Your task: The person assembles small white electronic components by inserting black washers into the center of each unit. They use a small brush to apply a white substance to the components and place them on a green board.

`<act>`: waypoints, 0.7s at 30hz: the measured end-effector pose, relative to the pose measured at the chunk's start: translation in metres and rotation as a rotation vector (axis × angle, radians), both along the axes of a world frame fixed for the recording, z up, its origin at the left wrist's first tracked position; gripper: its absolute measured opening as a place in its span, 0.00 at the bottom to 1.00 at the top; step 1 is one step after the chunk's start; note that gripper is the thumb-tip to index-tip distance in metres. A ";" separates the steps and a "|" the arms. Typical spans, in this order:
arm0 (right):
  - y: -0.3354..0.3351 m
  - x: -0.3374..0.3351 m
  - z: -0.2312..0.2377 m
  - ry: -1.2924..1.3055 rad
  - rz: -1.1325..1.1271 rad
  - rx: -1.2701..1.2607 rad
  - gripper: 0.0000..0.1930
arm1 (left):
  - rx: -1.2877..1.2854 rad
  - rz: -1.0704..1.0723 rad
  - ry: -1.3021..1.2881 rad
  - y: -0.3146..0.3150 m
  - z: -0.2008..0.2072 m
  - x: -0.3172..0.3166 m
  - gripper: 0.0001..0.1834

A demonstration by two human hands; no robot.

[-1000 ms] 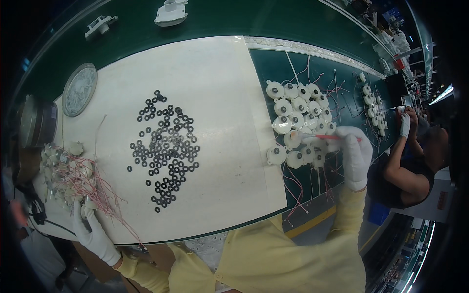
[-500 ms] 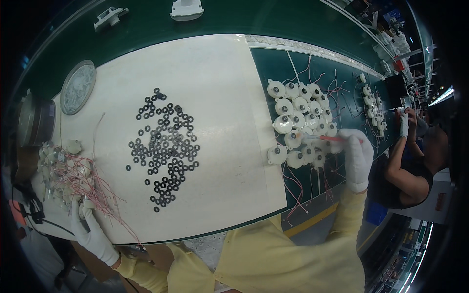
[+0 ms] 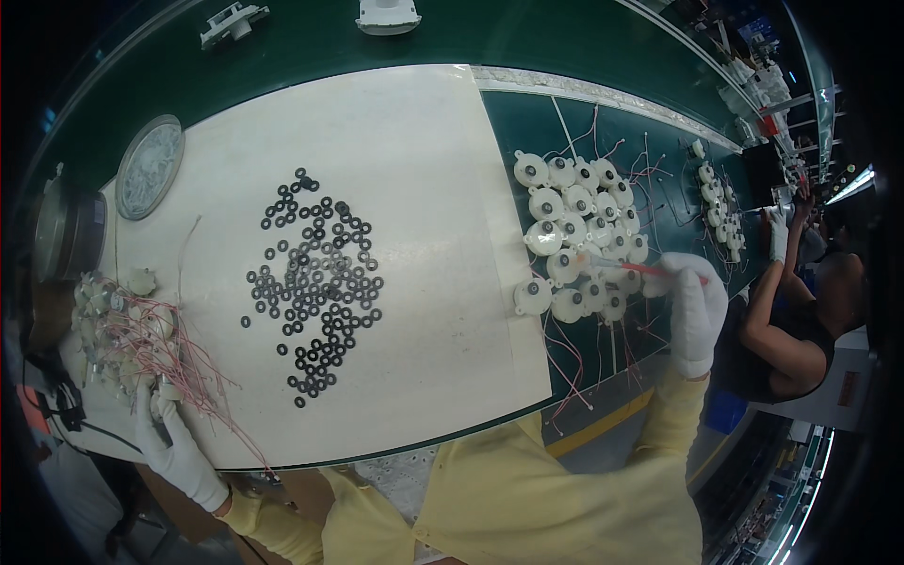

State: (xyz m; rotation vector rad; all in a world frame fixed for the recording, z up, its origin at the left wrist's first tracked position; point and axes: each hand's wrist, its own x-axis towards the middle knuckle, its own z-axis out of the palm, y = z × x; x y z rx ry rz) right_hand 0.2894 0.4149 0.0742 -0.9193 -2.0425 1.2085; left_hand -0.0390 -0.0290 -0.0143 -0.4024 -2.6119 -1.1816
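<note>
My right hand [image 3: 697,315], in a white glove, is closed around a slim red-handled brush [image 3: 640,269]. Its pale tip lies over the round white motors [image 3: 568,266] with dark centres, set close together on the green surface at the right; whether it touches one I cannot tell. Pink wires [image 3: 574,377] trail from these motors. At the lower left, my gloved left hand [image 3: 179,461] rests by the table edge with fingers apart, its fingertips against a heap of similar motors [image 3: 104,330] with tangled pink and red wires [image 3: 179,348].
Many small black rings [image 3: 315,282] are scattered over the white sheet [image 3: 433,188]. A round clear lid [image 3: 151,168] and a round container [image 3: 71,235] stand at the left. White fixtures [image 3: 388,17] sit at the back. Another person [image 3: 800,320] works at the right beside more motors [image 3: 720,212].
My right hand has shifted slightly right, and the brush has tilted a little. My left hand stays in place. The white fixtures at the back have moved to the right.
</note>
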 end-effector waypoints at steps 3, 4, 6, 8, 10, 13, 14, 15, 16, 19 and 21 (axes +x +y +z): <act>0.001 -0.009 0.004 0.013 -0.019 0.023 0.13 | -0.008 -0.009 0.006 -0.001 0.001 0.000 0.19; 0.000 -0.014 0.006 0.017 -0.017 0.032 0.12 | -0.009 -0.017 0.010 0.000 0.001 -0.001 0.19; -0.002 -0.029 0.012 0.025 -0.011 0.051 0.12 | 0.021 -0.014 0.009 0.001 0.000 -0.001 0.19; -0.002 -0.040 0.016 -0.019 -0.040 0.027 0.12 | 0.025 -0.017 -0.021 0.000 0.000 0.000 0.19; -0.001 -0.051 0.019 -0.045 -0.039 0.014 0.13 | 0.002 -0.018 -0.079 -0.002 0.004 0.001 0.21; -0.002 -0.060 0.024 -0.074 -0.020 0.016 0.13 | -0.006 -0.015 0.028 0.008 0.005 0.002 0.19; -0.002 -0.061 0.026 -0.092 -0.020 0.018 0.13 | 0.002 -0.018 0.019 0.009 0.004 0.002 0.19; -0.002 -0.062 0.027 -0.111 -0.022 0.020 0.13 | 0.010 -0.023 0.011 0.009 0.001 0.000 0.19; -0.001 -0.064 0.028 -0.116 -0.002 0.012 0.12 | 0.011 -0.014 0.008 0.006 0.003 0.003 0.19; 0.000 -0.067 0.031 -0.128 0.027 0.000 0.12 | -0.042 0.019 0.023 0.009 0.009 0.006 0.19; -0.001 -0.069 0.031 -0.124 0.035 -0.006 0.13 | -0.022 0.011 0.015 0.007 0.007 0.005 0.18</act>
